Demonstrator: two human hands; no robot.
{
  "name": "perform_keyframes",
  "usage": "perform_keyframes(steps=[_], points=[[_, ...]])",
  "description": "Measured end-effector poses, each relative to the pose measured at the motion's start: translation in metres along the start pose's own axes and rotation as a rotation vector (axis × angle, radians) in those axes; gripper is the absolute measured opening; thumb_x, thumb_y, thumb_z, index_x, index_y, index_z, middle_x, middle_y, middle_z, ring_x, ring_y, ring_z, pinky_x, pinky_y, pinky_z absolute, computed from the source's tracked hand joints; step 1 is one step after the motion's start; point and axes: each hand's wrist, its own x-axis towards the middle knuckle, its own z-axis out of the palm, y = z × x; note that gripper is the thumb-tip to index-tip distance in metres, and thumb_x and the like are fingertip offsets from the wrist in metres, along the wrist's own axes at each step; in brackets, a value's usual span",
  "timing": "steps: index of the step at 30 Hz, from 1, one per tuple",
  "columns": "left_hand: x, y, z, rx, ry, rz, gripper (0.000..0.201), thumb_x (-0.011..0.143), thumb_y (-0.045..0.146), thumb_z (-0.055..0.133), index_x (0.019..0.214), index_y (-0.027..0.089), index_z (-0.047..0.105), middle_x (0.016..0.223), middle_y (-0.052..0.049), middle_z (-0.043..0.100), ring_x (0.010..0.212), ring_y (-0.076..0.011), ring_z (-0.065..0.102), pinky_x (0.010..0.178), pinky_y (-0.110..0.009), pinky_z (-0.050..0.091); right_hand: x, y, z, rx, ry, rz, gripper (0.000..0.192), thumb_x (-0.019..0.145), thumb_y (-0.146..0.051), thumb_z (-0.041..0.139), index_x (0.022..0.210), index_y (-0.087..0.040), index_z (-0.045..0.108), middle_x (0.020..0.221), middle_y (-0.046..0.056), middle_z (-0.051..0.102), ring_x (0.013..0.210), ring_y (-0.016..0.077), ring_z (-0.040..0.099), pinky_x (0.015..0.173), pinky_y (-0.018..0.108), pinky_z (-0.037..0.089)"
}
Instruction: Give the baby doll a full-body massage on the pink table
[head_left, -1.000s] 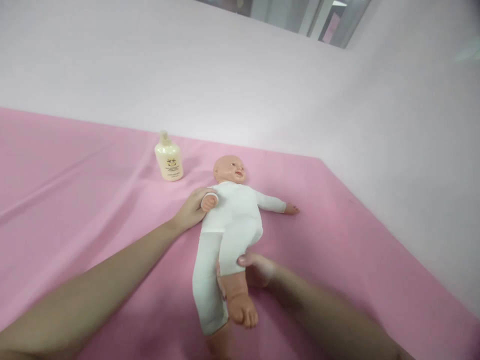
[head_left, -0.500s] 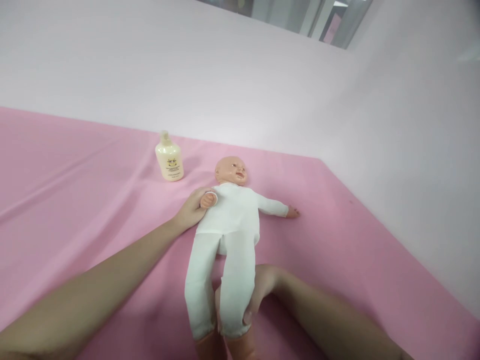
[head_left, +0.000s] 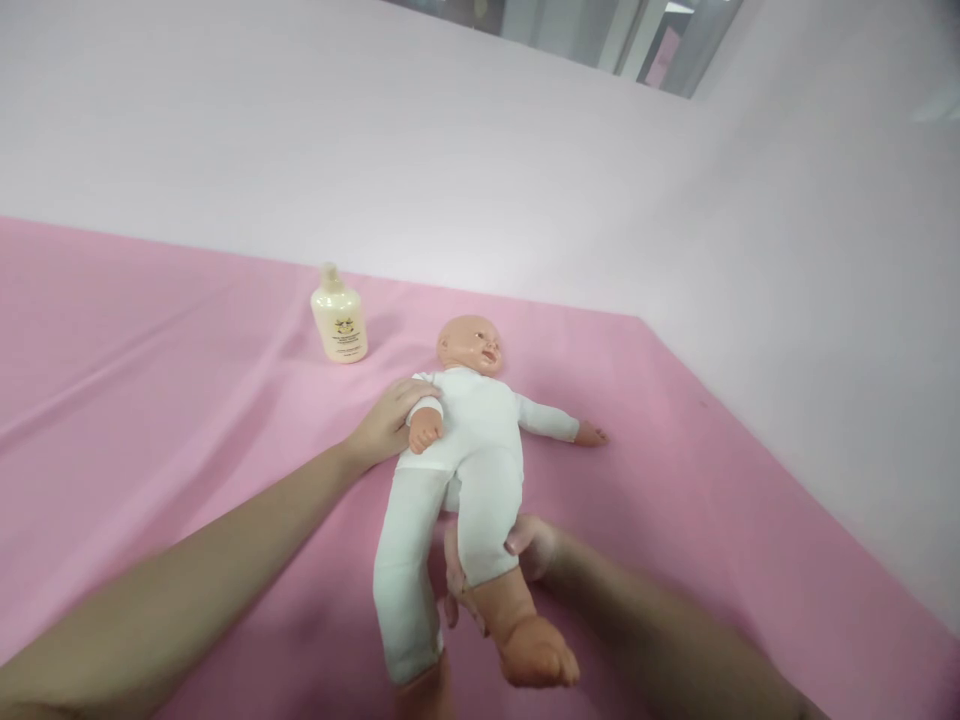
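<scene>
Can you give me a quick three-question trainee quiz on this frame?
1. True or false: the bottle stands upright on the pink cloth, apart from the doll.
2. Which hand grips the doll's lifted leg? A) left hand B) right hand C) neither
3. Fill in: the left hand rests at the doll's ____ arm, the one folded on its chest.

Key:
1. True: it stands behind the doll's head, untouched.
2. B: the right hand wraps the leg near the bare shin, foot raised off the cloth.
3. Bent: the other arm lies stretched out on the cloth.
</scene>
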Motion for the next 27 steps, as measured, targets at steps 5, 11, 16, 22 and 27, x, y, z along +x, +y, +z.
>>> perform_keyframes(steps=[5, 11, 16, 22, 27], points=[[0.0, 0.001, -0.001, 0.007, -0.022, 0.022, 0.044, 0.094, 0.054, 0.064, 0.125, 0.023, 0.065, 0.125, -0.015, 0.072, 0.12, -0.0318, 0.066, 0.109, -0.051, 0.049, 0.005, -0.002, -0.006, 0.069, -0.083, -0.184, 0.069, 0.06, -0.084, 0.059, 0.081, -0.018, 0.062, 0.048, 0.005, 0.06, 0.046, 0.0206, 0.058, 0.066, 0.041, 0.055], [-0.001, 0.001, -0.001, 0.003, -0.02, 0.005, 0.045, 0.093, 0.057, 0.063, 0.125, 0.024, 0.065, 0.126, -0.015, 0.072, 0.12, -0.033, 0.066, 0.111, -0.052, 0.048, 0.003, -0.006, 0.002, 0.145, -0.079, -0.307, 0.064, 0.077, -0.079, 0.05, 0.088, -0.017, 0.062, 0.051, 0.0, 0.057, 0.05, 0.0163, 0.051, 0.072, 0.037, 0.053], [0.0, 0.002, -0.001, -0.011, -0.012, -0.042, 0.05, 0.091, 0.062, 0.065, 0.124, 0.024, 0.066, 0.124, -0.015, 0.072, 0.12, -0.0329, 0.066, 0.11, -0.051, 0.049, 0.001, -0.008, 0.003, 0.119, -0.044, -0.229, 0.064, 0.073, -0.077, 0.055, 0.09, -0.016, 0.064, 0.052, 0.0, 0.058, 0.05, 0.0168, 0.053, 0.073, 0.038, 0.053], [0.002, 0.008, -0.003, -0.031, -0.007, -0.087, 0.04, 0.091, 0.047, 0.067, 0.124, 0.024, 0.065, 0.127, -0.012, 0.073, 0.123, -0.032, 0.065, 0.111, -0.05, 0.049, 0.002, -0.004, 0.001, 0.089, 0.026, -0.073, 0.07, 0.063, -0.072, 0.064, 0.099, -0.012, 0.064, 0.069, 0.008, 0.067, 0.065, 0.0221, 0.063, 0.064, 0.035, 0.05], [0.003, 0.006, 0.0, -0.036, 0.038, -0.14, 0.033, 0.089, 0.034, 0.063, 0.12, 0.023, 0.066, 0.122, -0.01, 0.075, 0.119, -0.0302, 0.067, 0.109, -0.048, 0.051, -0.001, -0.008, 0.013, 0.043, 0.062, -0.01, 0.066, 0.06, -0.062, 0.077, 0.102, -0.011, 0.069, 0.092, 0.015, 0.075, 0.101, 0.0322, 0.07, 0.093, 0.046, 0.052]])
